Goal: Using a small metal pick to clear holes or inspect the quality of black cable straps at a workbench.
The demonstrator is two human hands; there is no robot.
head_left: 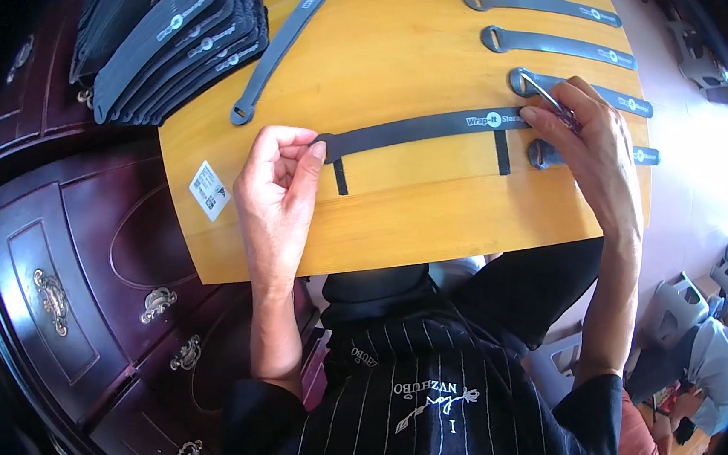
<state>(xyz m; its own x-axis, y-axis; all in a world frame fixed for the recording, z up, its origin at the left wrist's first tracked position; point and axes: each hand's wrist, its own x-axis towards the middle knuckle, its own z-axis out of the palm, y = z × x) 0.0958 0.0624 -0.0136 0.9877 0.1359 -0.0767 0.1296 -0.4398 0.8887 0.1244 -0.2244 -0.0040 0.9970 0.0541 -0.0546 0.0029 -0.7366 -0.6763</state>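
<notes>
A dark grey strap [414, 130] with a light printed mark stretches between my two hands over the yellow tabletop. Its left end is pinched between the thumb and fingers of my left hand [280, 187]. At the other end, my right hand [588, 147] has its thumb on the strap and also grips a thin, pointed metal tool [539, 91], whose exact kind is unclear. Just below the strap, two short black strips [341, 177] lie across the wood, one near each end. Part of another strap [542, 154] shows beside my right hand, which covers its middle.
Several grey straps with slotted ends, such as one [558, 48], lie along the table's right side. One strap [284, 46] lies slanted at the upper left, beside a thick stack of straps [181, 46]. A white label [210, 190] sits near the left edge; dark drawers [60, 289] stand beyond.
</notes>
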